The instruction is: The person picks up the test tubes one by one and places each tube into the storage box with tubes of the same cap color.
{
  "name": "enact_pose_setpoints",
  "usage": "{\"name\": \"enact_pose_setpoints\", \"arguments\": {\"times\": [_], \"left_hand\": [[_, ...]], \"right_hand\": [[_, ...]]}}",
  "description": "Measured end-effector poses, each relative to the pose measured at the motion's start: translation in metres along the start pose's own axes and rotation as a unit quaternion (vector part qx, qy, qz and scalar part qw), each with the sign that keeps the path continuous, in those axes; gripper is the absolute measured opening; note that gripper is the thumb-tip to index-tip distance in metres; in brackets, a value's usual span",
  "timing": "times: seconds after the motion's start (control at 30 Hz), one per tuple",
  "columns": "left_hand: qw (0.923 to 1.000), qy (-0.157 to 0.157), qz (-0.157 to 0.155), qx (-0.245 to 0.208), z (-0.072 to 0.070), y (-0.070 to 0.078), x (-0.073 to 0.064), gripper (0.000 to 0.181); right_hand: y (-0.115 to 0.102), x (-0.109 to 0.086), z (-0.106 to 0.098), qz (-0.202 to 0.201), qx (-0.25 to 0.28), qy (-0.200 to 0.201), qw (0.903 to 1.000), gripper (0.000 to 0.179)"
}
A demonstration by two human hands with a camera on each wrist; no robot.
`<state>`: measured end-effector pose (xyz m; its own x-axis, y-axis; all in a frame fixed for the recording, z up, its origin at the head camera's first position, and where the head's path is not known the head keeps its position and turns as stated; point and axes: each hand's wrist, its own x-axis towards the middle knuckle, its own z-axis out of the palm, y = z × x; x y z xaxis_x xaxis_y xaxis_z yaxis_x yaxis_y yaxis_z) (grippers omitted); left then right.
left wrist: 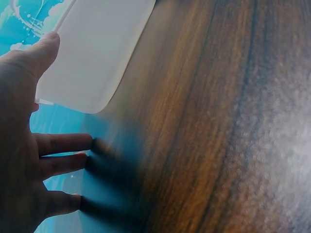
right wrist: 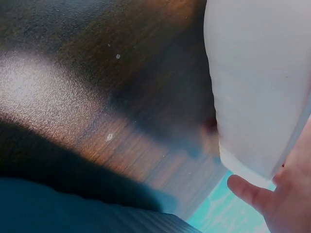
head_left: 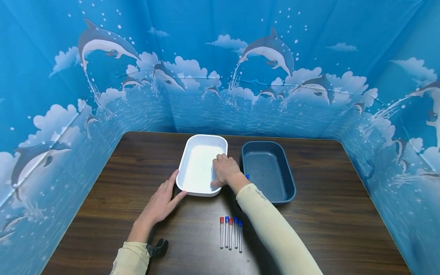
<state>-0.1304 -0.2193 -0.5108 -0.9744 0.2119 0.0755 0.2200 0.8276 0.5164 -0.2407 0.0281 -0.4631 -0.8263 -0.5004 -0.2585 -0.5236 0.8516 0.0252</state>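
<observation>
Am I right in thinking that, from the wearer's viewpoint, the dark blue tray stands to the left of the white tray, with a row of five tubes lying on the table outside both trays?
Not quite: the head view shows the dark blue tray to the right of the white tray. The five tubes do lie on the table outside both trays.

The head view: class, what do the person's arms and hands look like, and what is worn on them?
Both forearms wear close-fitting, pale cream sleeves, the left sleeve and right sleeve ending near the wrists. Small dark lettering marks the right cuff. A black wristband sits at the left wrist. The left hand and right hand wear no gloves.
</observation>
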Motion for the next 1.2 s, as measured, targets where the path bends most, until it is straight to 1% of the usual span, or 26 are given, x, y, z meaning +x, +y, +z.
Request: {"name": "enact_pose_setpoints", "arguments": {"times": [0.23, 0.57, 0.73, 1.0, 1.2], "left_hand": [[1.0, -0.003, -0.002, -0.001, 0.0003, 0.0016, 0.0006, 0.084], [1.0, -0.008, -0.004, -0.002, -0.0003, 0.0023, 0.001, 0.083], [1.0, -0.007, -0.004, 0.001, 0.0009, 0.0011, 0.002, 0.083], [0.9999, -0.008, -0.006, -0.005, 0.0011, 0.0014, 0.0009, 0.083], [0.9999, -0.008, -0.006, -0.005, 0.0001, 0.0022, 0.0008, 0.083]], "right_hand": [[-0.0023, 0.0009, 0.0016, 0.01, -0.004, -0.004, 0.9999, 0.087], [-0.0039, 0.0066, 0.0041, 0.025, -0.021, -0.021, 0.9992, 0.091], [-0.0048, 0.0064, 0.0031, 0.028, -0.023, -0.028, 0.9989, 0.09], [-0.0073, 0.0019, 0.001, 0.028, -0.035, -0.019, 0.9988, 0.088], [-0.0073, 0.0021, 0.0021, 0.03, -0.038, -0.019, 0.9986, 0.088]]}}
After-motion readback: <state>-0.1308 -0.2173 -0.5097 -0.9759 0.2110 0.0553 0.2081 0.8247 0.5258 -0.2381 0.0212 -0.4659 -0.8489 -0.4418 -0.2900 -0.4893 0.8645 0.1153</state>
